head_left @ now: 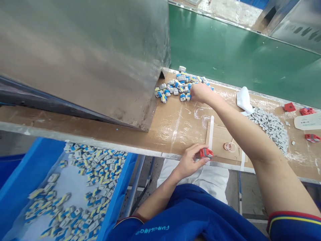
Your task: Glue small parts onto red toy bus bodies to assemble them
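My left hand (191,160) is at the table's near edge, thumb and fingers closed round a small red toy car body (206,153) with grey trim. My right hand (200,92) reaches across to the right side of a pile of small grey, blue and yellow plastic blocks (177,83). Its fingers are curled down among them, and whatever they grip is hidden. Between my arms, a small clear cup (231,147) with something reddish beside it rests on a taped cardboard piece (220,134).
A heap of small grey parts (272,129) and a white cloth-like item (244,99) lie right of my forearm. Red pieces (312,138) sit farther right. A metal housing (112,67) blocks the left, before a green belt (225,50). A blue bin (125,187) holds many blocks.
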`<action>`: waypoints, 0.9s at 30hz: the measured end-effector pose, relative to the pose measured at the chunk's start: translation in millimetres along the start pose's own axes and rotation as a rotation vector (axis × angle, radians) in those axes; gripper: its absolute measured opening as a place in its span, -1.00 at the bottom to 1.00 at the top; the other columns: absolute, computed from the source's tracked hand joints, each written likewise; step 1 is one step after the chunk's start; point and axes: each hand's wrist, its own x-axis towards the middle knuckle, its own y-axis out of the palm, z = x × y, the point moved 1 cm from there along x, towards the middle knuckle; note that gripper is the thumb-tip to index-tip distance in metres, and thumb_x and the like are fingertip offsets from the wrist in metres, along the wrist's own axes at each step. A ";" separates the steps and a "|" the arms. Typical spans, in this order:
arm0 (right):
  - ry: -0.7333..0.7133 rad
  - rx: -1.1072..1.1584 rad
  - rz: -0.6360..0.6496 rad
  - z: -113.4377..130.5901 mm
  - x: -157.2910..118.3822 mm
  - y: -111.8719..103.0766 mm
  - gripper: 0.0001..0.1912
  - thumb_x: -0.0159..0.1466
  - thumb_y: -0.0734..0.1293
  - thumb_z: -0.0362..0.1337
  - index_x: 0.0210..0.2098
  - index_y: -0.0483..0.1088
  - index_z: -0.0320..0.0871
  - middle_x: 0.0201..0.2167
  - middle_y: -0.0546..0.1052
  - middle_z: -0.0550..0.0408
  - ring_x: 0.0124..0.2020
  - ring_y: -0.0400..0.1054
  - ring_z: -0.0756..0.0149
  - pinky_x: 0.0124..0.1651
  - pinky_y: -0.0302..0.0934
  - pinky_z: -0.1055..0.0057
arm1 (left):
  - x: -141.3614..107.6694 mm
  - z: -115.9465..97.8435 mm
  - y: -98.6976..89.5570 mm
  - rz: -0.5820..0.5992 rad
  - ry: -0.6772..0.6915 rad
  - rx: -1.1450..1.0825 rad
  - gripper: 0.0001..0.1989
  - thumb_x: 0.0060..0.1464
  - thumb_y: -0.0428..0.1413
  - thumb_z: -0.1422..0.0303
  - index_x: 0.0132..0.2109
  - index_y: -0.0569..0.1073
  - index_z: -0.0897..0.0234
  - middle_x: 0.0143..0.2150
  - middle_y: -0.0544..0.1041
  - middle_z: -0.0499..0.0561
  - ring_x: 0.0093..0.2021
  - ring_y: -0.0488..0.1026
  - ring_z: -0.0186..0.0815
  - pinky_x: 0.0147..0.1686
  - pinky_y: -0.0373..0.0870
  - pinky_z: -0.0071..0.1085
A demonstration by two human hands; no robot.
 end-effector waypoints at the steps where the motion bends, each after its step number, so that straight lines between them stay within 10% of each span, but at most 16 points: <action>1: 0.018 -0.007 -0.005 3.0 -0.8 0.4 -0.65 0.21 0.34 -0.49 -0.06 0.64 -0.25 -0.19 0.66 -0.22 -0.11 0.55 0.01 -0.12 0.36 0.22 | 0.0 -0.1 0.0 0.000 0.000 0.002 -0.58 0.23 0.29 0.17 0.15 0.56 0.26 -0.01 0.61 0.15 -0.05 0.55 -0.22 -0.05 0.50 -0.34; 10: 0.039 0.153 0.009 -13.9 -30.9 -17.7 -0.80 0.20 0.35 -0.47 -0.24 0.62 -0.28 -0.29 0.64 -0.14 -0.26 0.50 0.17 -0.17 0.32 0.26 | 0.6 -0.1 -0.6 -0.003 0.028 0.027 -0.58 0.24 0.28 0.17 0.15 0.56 0.27 -0.01 0.62 0.17 -0.04 0.57 -0.20 -0.05 0.56 -0.31; 17: 0.153 0.799 -0.289 -94.7 -145.8 -25.7 -0.90 0.23 0.43 -0.25 -0.39 0.51 -0.13 -0.40 0.57 0.07 -0.33 0.40 0.29 -0.18 0.34 0.24 | 1.2 6.4 0.0 0.005 0.021 -0.010 -0.57 0.24 0.29 0.15 0.16 0.57 0.27 0.01 0.61 0.17 -0.03 0.62 -0.21 -0.02 0.60 -0.32; 27: 0.296 1.098 -0.613 -86.5 -300.2 73.8 -0.69 0.25 0.50 0.11 -0.35 0.50 0.04 -0.39 0.58 0.09 -0.37 0.45 0.20 -0.29 0.37 0.19 | 6.4 5.7 1.1 -0.025 -0.007 0.055 -0.59 0.23 0.30 0.17 0.15 0.59 0.24 -0.03 0.64 0.12 -0.07 0.63 -0.24 -0.04 0.60 -0.35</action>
